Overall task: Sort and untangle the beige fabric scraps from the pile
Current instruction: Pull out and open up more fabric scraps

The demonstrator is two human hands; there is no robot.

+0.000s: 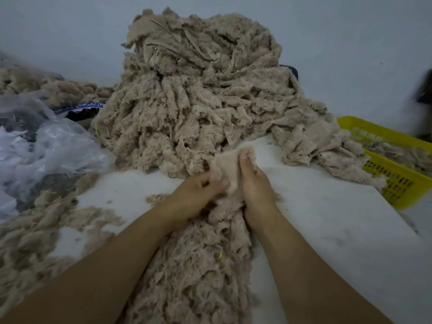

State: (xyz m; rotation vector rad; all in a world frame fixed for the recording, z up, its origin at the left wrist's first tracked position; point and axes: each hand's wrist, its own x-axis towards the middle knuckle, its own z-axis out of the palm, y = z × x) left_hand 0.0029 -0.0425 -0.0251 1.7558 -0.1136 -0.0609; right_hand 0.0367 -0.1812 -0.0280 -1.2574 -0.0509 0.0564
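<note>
A tall pile of beige fabric scraps (198, 94) rises at the back centre against the wall. In front of its foot, my left hand (198, 192) and my right hand (253, 183) hold one beige scrap (225, 169) between them. The left fingers curl round its lower left edge. The right thumb pinches its upper right edge. Below my hands a long strip of loose beige scraps (203, 265) runs toward me between my forearms. The scrap's lower end merges into this strip, hidden behind my hands.
A white tabletop (327, 225) carries everything. A yellow plastic basket (395, 181) with scraps inside stands at the right edge. Clear plastic bags (46, 148) lie at the left. More beige scraps (35, 230) spread over the near left, and another heap (46, 87) sits far left.
</note>
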